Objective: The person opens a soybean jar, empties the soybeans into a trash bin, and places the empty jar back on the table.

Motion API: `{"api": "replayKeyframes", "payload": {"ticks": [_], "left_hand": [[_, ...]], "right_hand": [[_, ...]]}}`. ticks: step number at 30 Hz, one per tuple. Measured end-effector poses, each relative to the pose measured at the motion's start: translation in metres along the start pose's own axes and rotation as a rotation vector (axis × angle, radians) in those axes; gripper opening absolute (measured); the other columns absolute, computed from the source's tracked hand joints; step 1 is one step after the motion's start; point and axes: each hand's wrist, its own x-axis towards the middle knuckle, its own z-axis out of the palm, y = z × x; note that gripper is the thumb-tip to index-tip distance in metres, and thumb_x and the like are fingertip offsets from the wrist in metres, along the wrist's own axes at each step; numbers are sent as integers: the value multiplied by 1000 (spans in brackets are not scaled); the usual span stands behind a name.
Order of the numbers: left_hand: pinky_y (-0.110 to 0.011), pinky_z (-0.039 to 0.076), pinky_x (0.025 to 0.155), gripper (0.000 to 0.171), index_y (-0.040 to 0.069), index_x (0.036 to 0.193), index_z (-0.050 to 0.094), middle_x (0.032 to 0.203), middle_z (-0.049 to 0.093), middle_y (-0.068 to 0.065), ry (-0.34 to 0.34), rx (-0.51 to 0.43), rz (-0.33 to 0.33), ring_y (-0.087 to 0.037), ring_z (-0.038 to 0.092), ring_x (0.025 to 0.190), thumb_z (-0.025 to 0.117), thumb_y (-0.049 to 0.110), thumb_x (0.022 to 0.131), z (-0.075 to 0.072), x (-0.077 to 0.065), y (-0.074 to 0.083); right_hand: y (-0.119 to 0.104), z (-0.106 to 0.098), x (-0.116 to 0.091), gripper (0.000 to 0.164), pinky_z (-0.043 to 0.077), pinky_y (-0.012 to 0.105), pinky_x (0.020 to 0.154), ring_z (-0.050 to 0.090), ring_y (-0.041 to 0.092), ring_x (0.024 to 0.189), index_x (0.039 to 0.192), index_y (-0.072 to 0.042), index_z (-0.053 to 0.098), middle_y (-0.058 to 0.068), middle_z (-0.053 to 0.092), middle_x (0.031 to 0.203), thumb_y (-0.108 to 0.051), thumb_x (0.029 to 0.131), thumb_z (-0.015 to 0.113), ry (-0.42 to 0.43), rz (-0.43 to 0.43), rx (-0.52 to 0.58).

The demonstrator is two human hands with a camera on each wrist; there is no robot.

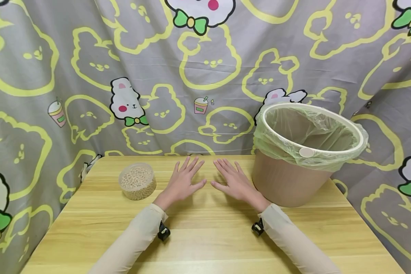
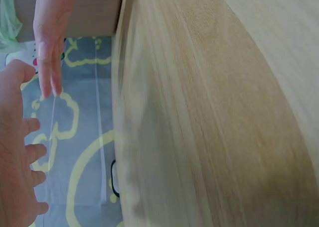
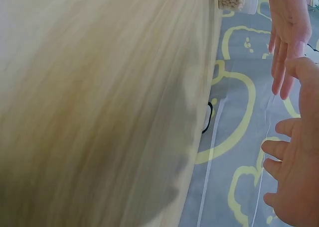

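Observation:
Both hands are held out over the middle of the wooden table, palms down with fingers spread. My left hand holds nothing; to its left stands a clear round tub filled with small beige beads or beans. My right hand is empty as well, its thumb pointing toward the left thumb across a small gap. Close on its right is a beige bin, lined with a pale green plastic bag folded over the rim. In the wrist views, each hand appears with the other beyond it.
A grey curtain with yellow cartoon outlines hangs behind and at both sides of the table. The bin's white ring rises well above the hands. Small black cameras are strapped at the wrists.

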Motion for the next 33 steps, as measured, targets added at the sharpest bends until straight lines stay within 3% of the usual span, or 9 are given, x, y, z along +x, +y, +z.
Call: {"api": "replayKeyframes", "payload": {"ticks": [10, 18, 25, 33], "left_hand": [[-68, 11, 123, 75, 26, 163, 25, 170, 20, -3, 43, -11, 7, -36, 12, 158, 46, 62, 100, -9, -2, -9], [-67, 5, 124, 83, 27, 163, 25, 170, 23, -5, 71, -115, -33, -37, 14, 158, 57, 61, 95, -36, -12, -26], [-64, 2, 126, 91, 27, 163, 24, 170, 23, -3, 96, -245, -119, -35, 12, 159, 70, 55, 90, -60, -29, -57], [-78, 16, 116, 102, 31, 164, 18, 171, 17, -10, 124, -359, -190, -44, 10, 157, 81, 44, 85, -77, -61, -109]], "right_hand": [[-5, 1, 7, 83, 5, 61, 127, 13, 25, 159, 164, -18, 19, 3, 19, 170, -64, 101, 45, 17, 17, 31], [-18, 1, 23, 81, 4, 61, 127, 11, 23, 160, 165, -22, 18, 1, 20, 170, -64, 101, 45, 41, 12, 146], [-41, 2, 41, 81, 6, 59, 128, 14, 24, 159, 165, -24, 18, 1, 22, 170, -61, 100, 50, 39, 2, 299], [-70, 19, 67, 81, 19, 53, 127, 25, 31, 156, 164, -16, 24, 7, 28, 168, -46, 98, 62, 10, -68, 457]]}}
